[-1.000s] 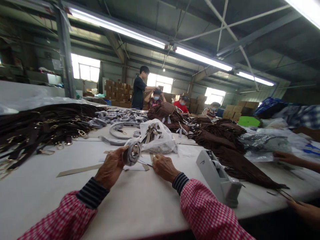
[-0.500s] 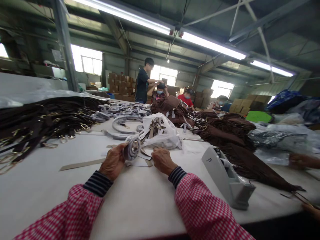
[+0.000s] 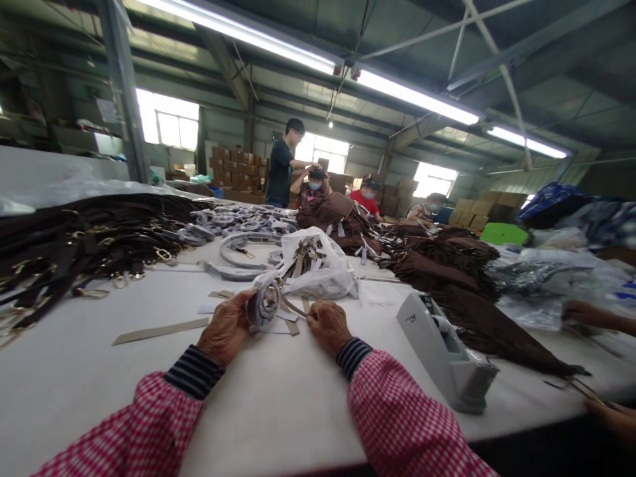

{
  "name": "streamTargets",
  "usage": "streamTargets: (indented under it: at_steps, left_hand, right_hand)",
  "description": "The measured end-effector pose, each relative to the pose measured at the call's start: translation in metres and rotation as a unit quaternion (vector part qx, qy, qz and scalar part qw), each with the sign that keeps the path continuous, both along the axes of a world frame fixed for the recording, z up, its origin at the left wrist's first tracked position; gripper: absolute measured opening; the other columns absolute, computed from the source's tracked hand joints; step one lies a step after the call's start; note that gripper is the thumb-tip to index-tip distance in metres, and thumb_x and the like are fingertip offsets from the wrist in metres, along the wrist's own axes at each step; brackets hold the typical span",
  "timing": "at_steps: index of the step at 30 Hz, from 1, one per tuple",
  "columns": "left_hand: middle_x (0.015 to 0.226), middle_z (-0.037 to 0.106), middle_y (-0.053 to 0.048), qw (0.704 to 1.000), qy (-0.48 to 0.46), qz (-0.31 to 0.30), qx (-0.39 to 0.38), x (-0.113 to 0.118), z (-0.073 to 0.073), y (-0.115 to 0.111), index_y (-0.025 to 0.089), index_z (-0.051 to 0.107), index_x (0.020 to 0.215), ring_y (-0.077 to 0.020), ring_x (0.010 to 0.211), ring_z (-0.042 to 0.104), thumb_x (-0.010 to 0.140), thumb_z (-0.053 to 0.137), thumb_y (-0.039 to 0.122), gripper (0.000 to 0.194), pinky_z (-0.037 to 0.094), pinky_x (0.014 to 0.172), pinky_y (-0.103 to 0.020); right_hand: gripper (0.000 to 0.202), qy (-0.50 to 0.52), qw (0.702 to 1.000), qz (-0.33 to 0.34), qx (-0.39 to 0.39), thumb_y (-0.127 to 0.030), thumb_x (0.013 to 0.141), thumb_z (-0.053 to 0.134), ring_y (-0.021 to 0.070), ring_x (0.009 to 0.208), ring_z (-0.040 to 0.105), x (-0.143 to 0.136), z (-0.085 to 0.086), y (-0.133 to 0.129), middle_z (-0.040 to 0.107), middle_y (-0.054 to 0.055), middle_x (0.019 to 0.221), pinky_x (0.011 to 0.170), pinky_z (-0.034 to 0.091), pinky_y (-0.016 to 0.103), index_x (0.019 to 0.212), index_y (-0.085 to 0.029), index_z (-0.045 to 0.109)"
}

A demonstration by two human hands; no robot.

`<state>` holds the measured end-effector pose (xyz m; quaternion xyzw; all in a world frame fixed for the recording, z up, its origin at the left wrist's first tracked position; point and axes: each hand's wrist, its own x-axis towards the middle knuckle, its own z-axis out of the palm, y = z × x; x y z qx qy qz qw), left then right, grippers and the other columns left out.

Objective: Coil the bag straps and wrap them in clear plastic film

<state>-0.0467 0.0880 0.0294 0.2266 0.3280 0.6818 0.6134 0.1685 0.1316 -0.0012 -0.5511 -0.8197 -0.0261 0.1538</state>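
Observation:
My left hand (image 3: pixel 227 329) is wrapped round a coiled strap in grey wrapping (image 3: pixel 264 305), with metal showing at its middle. Pinched in my right hand (image 3: pixel 330 324) is the end of a thin strip (image 3: pixel 295 307) that runs toward the coil. Whether the strip joins the coil cannot be made out. Under and beside the coil, short beige and white strips lie on the white table (image 3: pixel 288 411). Just behind my hands, a clear plastic bag (image 3: pixel 338 279) holds several beige strips. One long beige strip (image 3: pixel 159 330) lies left of my left hand.
A grey tape dispenser (image 3: pixel 447 358) stands to the right. Dark straps with metal buckles (image 3: pixel 99 232) are heaped at the left, wrapped straps (image 3: pixel 243 218) behind. Brown pieces (image 3: pixel 447 265) are piled at the right. Another person's hands (image 3: pixel 591 315) show at the right edge; several people are at the back.
My right hand has shifted slightly right and down, and the strip between it and the coil now shows more. The coil has turned a little in my left hand. The view has shifted slightly.

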Motion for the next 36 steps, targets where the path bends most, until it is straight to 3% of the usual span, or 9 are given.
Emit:
streamTargets:
  at_steps: [5,12,15,19,24,30,36]
  left_hand:
    - [0.088,0.081,-0.010,1.000,-0.003,-0.005,0.007,0.002,0.004,-0.003,0.008,0.074,0.107,-0.0222,0.077,0.079,0.092,0.057,0.004,0.023,0.065,0.059,-0.026]
    - [0.086,0.081,-0.009,1.000,-0.011,-0.014,0.010,0.007,0.007,-0.009,0.006,0.076,0.100,-0.0177,0.069,0.076,0.094,0.053,0.002,0.024,0.063,0.060,-0.023]
    - [0.083,0.081,-0.009,1.000,-0.003,-0.011,-0.003,0.008,0.007,-0.010,0.006,0.076,0.100,-0.0181,0.065,0.075,0.094,0.055,0.002,0.023,0.062,0.057,-0.024]
    - [0.083,0.080,-0.008,1.000,-0.005,-0.011,-0.003,0.009,0.007,-0.008,0.007,0.076,0.100,-0.0164,0.062,0.074,0.095,0.053,0.003,0.024,0.062,0.059,-0.024]
    - [0.082,0.080,-0.008,1.000,-0.003,-0.024,-0.008,0.008,0.007,-0.008,0.007,0.076,0.099,-0.0171,0.066,0.075,0.097,0.049,0.002,0.027,0.063,0.059,-0.024]
    - [0.077,0.080,-0.006,1.000,-0.001,-0.017,-0.010,0.008,0.006,-0.008,0.009,0.077,0.095,-0.0158,0.060,0.073,0.097,0.049,0.002,0.029,0.063,0.057,-0.023]
    - [0.079,0.080,-0.008,0.999,-0.005,-0.029,-0.017,0.010,0.008,-0.011,0.008,0.077,0.100,-0.0173,0.061,0.074,0.097,0.050,0.003,0.028,0.062,0.054,-0.023]
  right_hand:
    - [0.012,0.037,0.999,-0.023,-0.003,-0.018,0.092,0.065,0.0203,0.092,0.069,0.019,0.009,-0.015,0.078,0.008,0.095,0.078,0.043,0.027,0.086,-0.018,0.075]
    - [0.013,0.079,0.995,0.024,-0.058,-0.013,0.088,0.067,0.0221,0.092,0.067,0.045,0.009,-0.052,0.075,0.010,0.095,0.082,0.044,0.030,0.078,-0.017,0.075]
    - [0.006,0.143,0.982,0.038,-0.120,-0.019,0.080,0.078,0.0178,0.080,0.067,0.054,0.009,-0.048,0.075,0.003,0.083,0.072,0.045,0.026,0.074,-0.018,0.076]
    - [0.014,0.241,0.948,0.039,-0.203,-0.027,0.072,0.085,0.0152,0.064,0.064,0.064,0.005,-0.032,0.073,0.000,0.068,0.058,0.044,0.024,0.072,-0.016,0.076]
    - [0.018,0.336,0.904,0.051,-0.258,-0.028,0.066,0.086,0.0127,0.058,0.059,0.066,0.002,-0.030,0.070,0.001,0.064,0.054,0.043,0.023,0.068,-0.013,0.075]
    - [0.022,0.393,0.873,0.064,-0.282,-0.033,0.065,0.086,0.0126,0.060,0.058,0.067,0.000,-0.033,0.070,0.001,0.064,0.056,0.043,0.024,0.068,-0.013,0.076]
    - [0.025,0.403,0.874,0.066,-0.266,-0.036,0.066,0.086,0.0139,0.064,0.058,0.067,-0.003,-0.033,0.069,0.002,0.066,0.060,0.043,0.025,0.066,-0.013,0.076]
